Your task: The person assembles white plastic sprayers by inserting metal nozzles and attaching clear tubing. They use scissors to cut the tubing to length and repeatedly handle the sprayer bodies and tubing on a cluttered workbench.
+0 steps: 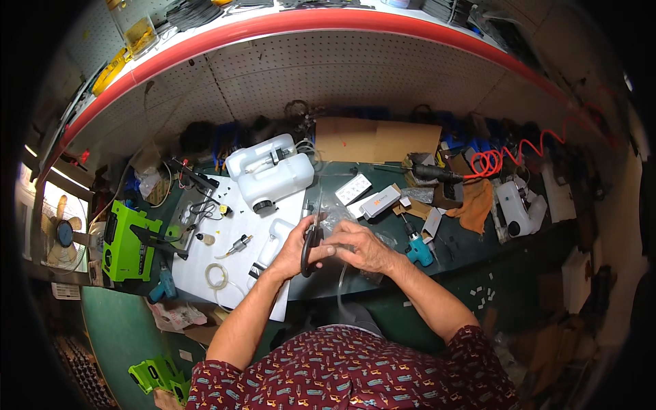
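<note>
My left hand [292,251] is closed around a pair of scissors with black handles [307,260], its blades pointing away from me. Right beside it, my right hand [365,249] has its fingers bent together on a clear tube [341,283], which hangs toward my lap. The fingertips of both hands meet near the scissors, so the tube's upper end is hidden. Just left of my left hand lies a small white plastic tank [275,239]. Beyond the hands is crumpled clear plastic film [335,213].
Larger white tanks [277,181] stand on white paper, near a metal pump [239,244] and coiled tubing [216,275]. A green housing [128,242] is at the left. White boxes [380,201], a teal power driver [418,251] and an orange cloth [473,208] lie to the right.
</note>
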### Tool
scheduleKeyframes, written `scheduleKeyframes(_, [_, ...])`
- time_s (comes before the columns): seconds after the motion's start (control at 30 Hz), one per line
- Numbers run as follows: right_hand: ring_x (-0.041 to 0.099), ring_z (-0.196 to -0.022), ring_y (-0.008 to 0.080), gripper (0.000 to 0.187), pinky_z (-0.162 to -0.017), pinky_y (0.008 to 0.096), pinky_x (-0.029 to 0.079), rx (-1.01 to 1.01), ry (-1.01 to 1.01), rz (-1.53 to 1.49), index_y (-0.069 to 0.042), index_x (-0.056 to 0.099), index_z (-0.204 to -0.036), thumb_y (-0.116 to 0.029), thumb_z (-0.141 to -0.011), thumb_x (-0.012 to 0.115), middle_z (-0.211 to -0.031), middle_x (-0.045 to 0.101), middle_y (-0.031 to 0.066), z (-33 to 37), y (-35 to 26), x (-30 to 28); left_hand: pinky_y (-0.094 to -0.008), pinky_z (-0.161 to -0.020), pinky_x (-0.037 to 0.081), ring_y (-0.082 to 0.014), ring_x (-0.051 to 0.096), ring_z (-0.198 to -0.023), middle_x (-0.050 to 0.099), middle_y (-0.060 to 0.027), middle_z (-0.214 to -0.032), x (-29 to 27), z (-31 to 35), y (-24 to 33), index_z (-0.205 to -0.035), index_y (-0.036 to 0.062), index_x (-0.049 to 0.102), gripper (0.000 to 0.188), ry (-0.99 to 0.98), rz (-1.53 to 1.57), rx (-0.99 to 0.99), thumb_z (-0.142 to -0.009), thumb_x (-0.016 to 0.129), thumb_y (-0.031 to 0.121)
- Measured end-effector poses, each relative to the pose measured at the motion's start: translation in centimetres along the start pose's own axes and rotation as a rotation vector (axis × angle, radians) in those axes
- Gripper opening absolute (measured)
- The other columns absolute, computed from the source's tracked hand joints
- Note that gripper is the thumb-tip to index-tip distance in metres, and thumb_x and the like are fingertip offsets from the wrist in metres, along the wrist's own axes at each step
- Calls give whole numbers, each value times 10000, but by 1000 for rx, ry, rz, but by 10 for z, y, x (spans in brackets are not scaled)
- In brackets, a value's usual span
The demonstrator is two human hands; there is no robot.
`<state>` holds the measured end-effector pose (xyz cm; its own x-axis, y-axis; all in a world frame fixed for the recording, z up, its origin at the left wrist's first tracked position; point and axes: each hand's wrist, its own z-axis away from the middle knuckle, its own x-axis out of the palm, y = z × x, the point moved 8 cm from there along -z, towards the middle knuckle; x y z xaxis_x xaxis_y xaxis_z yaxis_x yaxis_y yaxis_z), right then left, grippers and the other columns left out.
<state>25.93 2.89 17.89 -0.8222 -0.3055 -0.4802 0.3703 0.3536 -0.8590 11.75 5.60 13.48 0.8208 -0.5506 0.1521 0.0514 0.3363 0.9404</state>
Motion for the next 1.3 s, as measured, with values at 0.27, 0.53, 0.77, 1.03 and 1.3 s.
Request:
scheduleKeyframes(0.27, [613, -677, 93, 198, -615, 284, 495, 327, 226, -187, 39, 671, -1112, -124, -1000, 659, -807, 707, 64, 19, 30, 2, -278, -702, 590, -144, 662, -852, 651, -84, -1025, 1, 9, -34, -1518, -21, 402, 644, 35, 118, -52, -982, 714, 152])
scheduleKeyframes(0.53, [623, -750, 68, 206, -659, 261, 506, 401, 352, -288, 45, 681, -1106, -128, -995, 688, -851, 723, 63, 22, 41, 9, -321, -933, 516, -161, 605, -1035, 625, -86, -1185, 18, 32, -61, -1580, 46, 350, 670, -62, -169, 18, -982, 642, 120])
scheduleKeyframes(0.77, [628, -828, 70, 199, -716, 248, 515, 399, 385, -463, 53, 687, -1118, -113, -1009, 677, -921, 724, 37, 24, 56, 21, -418, -939, 549, -322, 712, -1034, 709, -220, -1159, 22, 35, -48, -1593, 65, 358, 743, -5, -367, 100, -941, 696, 179])
scheduleKeyframes(1.03, [598, -815, 68, 223, -714, 241, 497, 470, 336, -413, 54, 695, -1127, -138, -1018, 666, -899, 698, 25, 27, 52, 19, -413, -888, 550, -316, 716, -964, 701, -214, -1063, 22, 35, -46, -1612, 98, 361, 766, 40, -387, 120, -919, 684, 158])
scheduleKeyframes(1.3, [586, -788, 70, 232, -699, 247, 488, 453, 383, -344, 51, 726, -1108, -151, -1001, 688, -877, 702, 19, 36, 60, 16, -476, -763, 537, -422, 690, -800, 655, -246, -840, 29, 33, -50, -1617, 91, 338, 778, 42, -500, 87, -909, 660, 109])
